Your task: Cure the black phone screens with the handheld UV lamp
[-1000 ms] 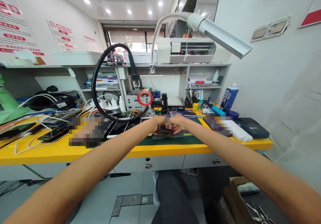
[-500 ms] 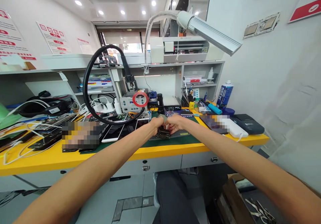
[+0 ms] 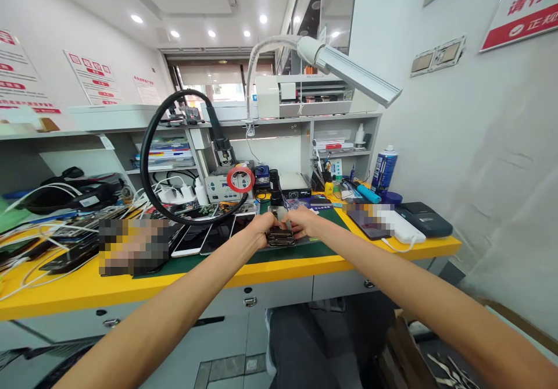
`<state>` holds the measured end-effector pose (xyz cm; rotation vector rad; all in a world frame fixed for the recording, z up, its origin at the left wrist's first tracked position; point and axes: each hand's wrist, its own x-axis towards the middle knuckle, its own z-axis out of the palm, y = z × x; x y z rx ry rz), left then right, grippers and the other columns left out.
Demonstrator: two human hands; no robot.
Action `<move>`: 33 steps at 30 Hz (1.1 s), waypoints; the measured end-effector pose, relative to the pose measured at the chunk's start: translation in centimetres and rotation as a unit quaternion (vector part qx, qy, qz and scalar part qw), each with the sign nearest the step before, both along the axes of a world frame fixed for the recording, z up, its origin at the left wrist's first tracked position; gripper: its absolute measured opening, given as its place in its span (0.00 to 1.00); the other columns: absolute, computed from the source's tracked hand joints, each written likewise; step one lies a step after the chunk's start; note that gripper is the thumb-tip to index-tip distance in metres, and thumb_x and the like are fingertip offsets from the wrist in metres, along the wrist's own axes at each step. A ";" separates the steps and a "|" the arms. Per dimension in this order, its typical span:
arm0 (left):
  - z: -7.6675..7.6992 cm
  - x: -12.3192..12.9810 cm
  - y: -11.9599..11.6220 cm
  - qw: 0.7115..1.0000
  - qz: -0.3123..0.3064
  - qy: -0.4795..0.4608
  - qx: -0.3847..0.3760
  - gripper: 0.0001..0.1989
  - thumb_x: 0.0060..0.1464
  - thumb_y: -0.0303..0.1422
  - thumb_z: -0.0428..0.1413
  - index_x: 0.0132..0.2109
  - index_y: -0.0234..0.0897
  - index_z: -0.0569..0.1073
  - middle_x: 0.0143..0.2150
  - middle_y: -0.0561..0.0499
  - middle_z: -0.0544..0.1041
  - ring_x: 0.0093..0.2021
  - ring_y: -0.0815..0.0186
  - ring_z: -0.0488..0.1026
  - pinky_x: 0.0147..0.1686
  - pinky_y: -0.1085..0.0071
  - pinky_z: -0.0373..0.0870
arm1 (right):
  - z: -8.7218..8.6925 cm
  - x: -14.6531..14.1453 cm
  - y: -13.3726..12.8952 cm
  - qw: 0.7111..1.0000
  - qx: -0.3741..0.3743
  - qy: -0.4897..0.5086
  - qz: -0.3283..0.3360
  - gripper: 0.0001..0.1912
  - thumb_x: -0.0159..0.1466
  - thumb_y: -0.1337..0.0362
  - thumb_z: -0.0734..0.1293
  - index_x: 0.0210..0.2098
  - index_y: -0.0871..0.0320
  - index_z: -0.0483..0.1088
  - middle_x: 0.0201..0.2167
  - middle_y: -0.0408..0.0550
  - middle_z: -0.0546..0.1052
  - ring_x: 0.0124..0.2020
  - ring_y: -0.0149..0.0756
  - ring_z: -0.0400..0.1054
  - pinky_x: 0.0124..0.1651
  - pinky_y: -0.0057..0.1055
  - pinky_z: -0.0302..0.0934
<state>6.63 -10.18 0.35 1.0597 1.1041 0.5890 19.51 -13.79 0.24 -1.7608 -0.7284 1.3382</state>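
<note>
At the middle of the bench, a stack of thin dark phone-like slabs [image 3: 280, 238] with shiny edges sits between my two hands, above the green mat [image 3: 322, 248]. My left hand [image 3: 264, 226] grips its left side, with the fingers bent around it. Against the right side my right hand [image 3: 300, 221] is closed, thumb and fingers drawn together at the stack's top. A small pale, translucent piece [image 3: 281, 212] shows between the thumbs; which hand holds it I cannot tell. The fingertips are partly hidden.
Several phones [image 3: 189, 241] lie left of my hands, beside tangled white cables [image 3: 52, 232]. A black hose [image 3: 146, 162] loops in front of a soldering station [image 3: 218, 186]. To the right are a white box-shaped device [image 3: 403, 229], a black case [image 3: 422, 219] and a blue spray can [image 3: 384, 171].
The whole view has shifted, so the bench sits slightly lower and further left. Both hands stay at the stack, whose top now shows more plainly between the thumbs.
</note>
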 end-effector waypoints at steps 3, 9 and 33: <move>0.4 -1.1 -0.8 1.000 0.001 0.000 -0.013 0.12 0.66 0.37 0.56 0.49 0.32 0.73 0.40 0.50 0.76 0.35 0.69 0.74 0.34 0.69 0.76 | 0.0 -0.8 -1.2 0.998 0.020 0.060 -0.021 0.21 0.69 0.53 0.67 0.57 0.59 0.67 0.55 0.52 0.71 0.52 0.40 0.69 0.53 0.44 0.70; 1.0 -3.7 -4.0 0.998 0.036 -0.050 0.028 0.05 0.53 0.20 0.57 0.35 0.32 0.70 0.26 0.52 0.72 0.26 0.67 0.72 0.26 0.72 0.69 | 1.0 -3.8 -3.3 0.981 0.040 0.191 0.004 0.21 0.70 0.53 0.66 0.56 0.59 0.68 0.53 0.52 0.72 0.50 0.39 0.70 0.52 0.42 0.70; -2.8 -20.7 -13.5 0.900 0.300 -0.316 0.014 0.19 0.51 0.31 0.64 0.50 0.30 0.78 0.44 0.39 0.81 0.36 0.61 0.78 0.40 0.65 0.78 | -0.3 -23.9 -5.4 0.954 0.111 0.278 -0.033 0.12 0.67 0.65 0.68 0.50 0.59 0.72 0.43 0.48 0.80 0.39 0.35 0.77 0.44 0.34 0.74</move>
